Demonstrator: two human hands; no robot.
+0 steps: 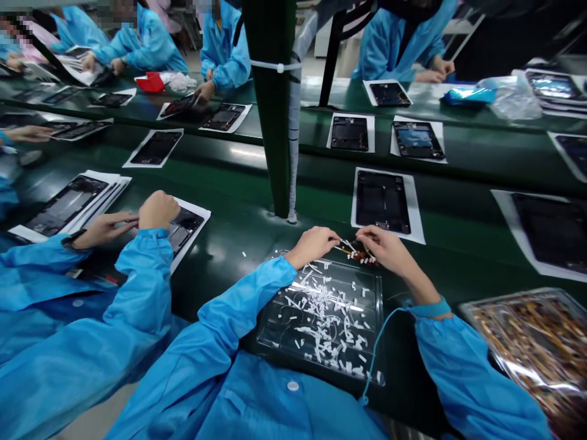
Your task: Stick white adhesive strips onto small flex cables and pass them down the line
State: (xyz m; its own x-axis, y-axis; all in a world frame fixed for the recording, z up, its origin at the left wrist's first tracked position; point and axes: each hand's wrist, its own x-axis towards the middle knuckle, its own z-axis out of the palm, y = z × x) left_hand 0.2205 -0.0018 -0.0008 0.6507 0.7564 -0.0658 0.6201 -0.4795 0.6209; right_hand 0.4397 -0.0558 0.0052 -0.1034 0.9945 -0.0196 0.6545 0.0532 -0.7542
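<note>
Many white scraps [323,308] litter a clear tray [379,299]; co-workers [149,46] line green benches [224,195].

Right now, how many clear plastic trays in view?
2: front-centre tray holding white scraps, and far-right tray holding brown parts, cut off by the frame. Others may be hidden.

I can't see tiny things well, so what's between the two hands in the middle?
In the head view, small orange-brown and white pieces are between the left hand and the right hand. They're too small to name.
</note>
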